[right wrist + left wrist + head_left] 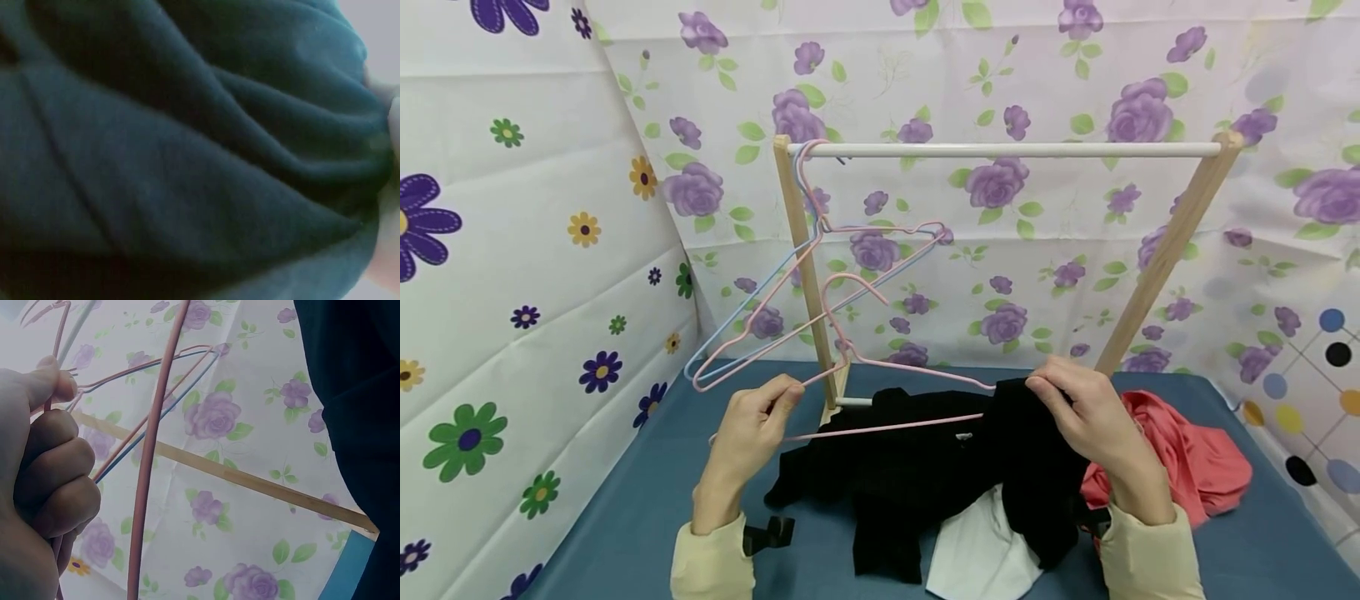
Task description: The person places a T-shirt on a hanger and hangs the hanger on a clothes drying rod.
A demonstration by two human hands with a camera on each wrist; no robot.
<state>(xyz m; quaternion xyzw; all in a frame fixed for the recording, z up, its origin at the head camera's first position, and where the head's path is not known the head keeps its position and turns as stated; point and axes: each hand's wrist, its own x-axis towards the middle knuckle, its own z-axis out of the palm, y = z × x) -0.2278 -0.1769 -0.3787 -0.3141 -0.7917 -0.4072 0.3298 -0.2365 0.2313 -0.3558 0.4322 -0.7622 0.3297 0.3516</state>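
Observation:
My left hand (748, 442) grips the left shoulder of a pink clothes hanger (917, 368), whose hook points up. In the left wrist view its fingers (65, 456) curl round the hanger's arm, with the pink lower bar (150, 444) beside them. At the other end, my right hand (1093, 417) pinches the edge of a black garment (910, 475) with a small white mark. The hanger's right end is hidden inside the cloth. Dark folds of the garment (187, 156) fill most of the right wrist view.
A rack with a white rail (1000, 150) and wooden posts stands behind; a pink hanger (760, 308) and a blue hanger (737, 308) hang at its left end. White cloth (981, 550) lies under the black garment on the blue table (625, 533). A coral-red cloth (1195, 458) lies at right.

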